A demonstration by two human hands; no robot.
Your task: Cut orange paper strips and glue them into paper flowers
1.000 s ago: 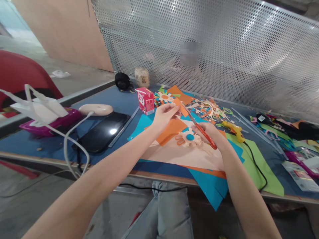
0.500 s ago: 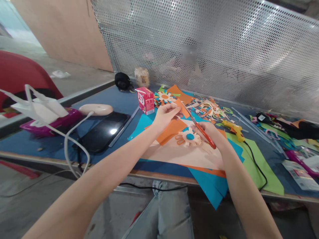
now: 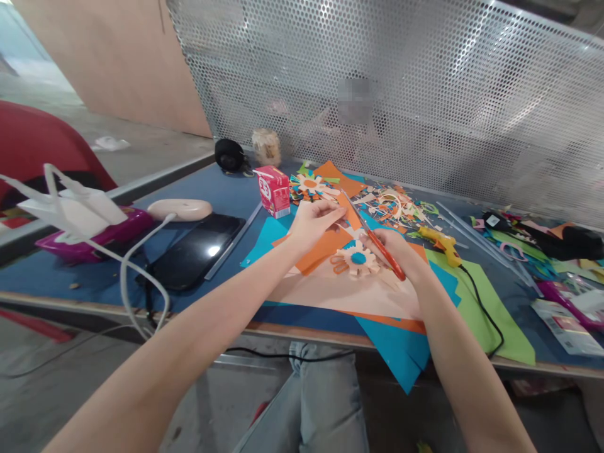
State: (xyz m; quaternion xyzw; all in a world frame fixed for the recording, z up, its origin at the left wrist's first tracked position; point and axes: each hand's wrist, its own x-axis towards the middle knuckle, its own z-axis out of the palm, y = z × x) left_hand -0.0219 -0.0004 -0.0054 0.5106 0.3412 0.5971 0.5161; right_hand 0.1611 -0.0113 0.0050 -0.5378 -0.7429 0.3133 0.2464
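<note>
My left hand pinches a small piece of orange paper above the table. My right hand grips red-handled scissors, whose blades point up and left into that orange piece. Below the hands lies a peach paper flower with a blue centre on a peach sheet, over orange and blue sheets.
A heap of paper scraps, a finished flower and a red carton lie behind the hands. A yellow glue gun with a black cord rests on green paper. A black phone, white cable and pink case sit left. Perforated metal screen behind.
The hands and scissors stay almost in place, working on the orange piece. The view has shifted slightly left.
</note>
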